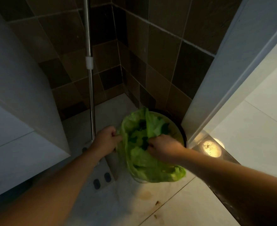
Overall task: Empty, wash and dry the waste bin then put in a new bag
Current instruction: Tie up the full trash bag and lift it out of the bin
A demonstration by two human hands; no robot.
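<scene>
Brown wall tiles (159,51), pale floor (175,203), dim corner.

Single head-worn wide-angle view, looking steeply down and forward, close over a tiled floor corner (101,111)

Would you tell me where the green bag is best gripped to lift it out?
Probably at its gathered upper edge, from above on opposite sides: the green bag is limp and open-mouthed, and the left hand and right hand already pinch it there.
</scene>
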